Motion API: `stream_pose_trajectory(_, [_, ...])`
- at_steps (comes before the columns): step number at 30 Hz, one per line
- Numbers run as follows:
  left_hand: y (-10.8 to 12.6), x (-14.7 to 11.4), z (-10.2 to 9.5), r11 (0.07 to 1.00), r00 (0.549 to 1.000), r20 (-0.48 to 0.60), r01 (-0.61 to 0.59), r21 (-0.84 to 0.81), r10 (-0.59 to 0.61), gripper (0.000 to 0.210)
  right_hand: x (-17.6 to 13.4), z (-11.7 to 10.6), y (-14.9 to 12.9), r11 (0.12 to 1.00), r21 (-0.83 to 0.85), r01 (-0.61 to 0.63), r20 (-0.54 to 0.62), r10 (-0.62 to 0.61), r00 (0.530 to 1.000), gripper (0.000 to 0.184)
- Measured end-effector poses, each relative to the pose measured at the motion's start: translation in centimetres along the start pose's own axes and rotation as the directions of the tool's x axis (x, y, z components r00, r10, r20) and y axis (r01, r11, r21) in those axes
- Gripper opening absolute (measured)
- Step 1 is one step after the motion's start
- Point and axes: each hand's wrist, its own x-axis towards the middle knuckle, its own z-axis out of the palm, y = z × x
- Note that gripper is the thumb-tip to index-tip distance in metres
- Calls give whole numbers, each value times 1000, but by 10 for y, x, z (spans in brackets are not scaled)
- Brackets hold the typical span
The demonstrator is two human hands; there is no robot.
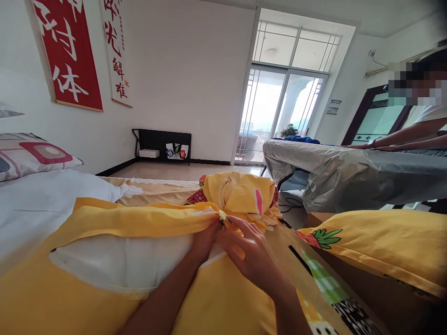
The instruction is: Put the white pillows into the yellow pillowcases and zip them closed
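A yellow pillowcase (139, 221) lies across my front, with a white pillow (118, 260) showing through its long opening. My left hand (208, 236) is at the right end of that opening, its fingers closed on the pillowcase edge and partly hidden by the cloth and my other hand. Close beside it, my right hand (246, 242) has its fingers bent, pinching the same corner of the pillowcase, where a bit of green and red print shows. Just beyond both hands sits a bunched yellow cloth bundle (240, 193) with a pink patch and red checked trim.
White bedding (70, 204) and a patterned pillow (35, 156) lie at left. At right, another yellow pillow (384, 237) with a carrot print rests on a cardboard box (349, 267). Behind it, a person leans over a plastic-covered table (335, 172). A low black shelf (153, 139) stands by the wall.
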Motion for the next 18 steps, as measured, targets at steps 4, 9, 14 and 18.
stream_pose_trajectory(4, [-1, 3, -1, 997, 1000, -22, 8, -71, -9, 27, 4, 19, -14, 966, -235, -106, -2, 109, 994, 14])
stream_pose_trajectory(9, [0, 4, -1, 999, 999, -44, 11, -39, -12, 23, 9, 44, -21, 904, -382, -191, -50, 187, 981, 21])
stream_pose_trajectory(14, [-5, 10, -3, 993, 996, -82, -39, -111, 30, 23, 12, 53, -7, 917, -285, -279, -113, 257, 960, 16])
stream_pose_trajectory(18, [-11, 10, -8, 995, 997, -58, -52, -87, 47, 16, 11, 48, 10, 945, -78, -318, -145, 305, 941, 16])
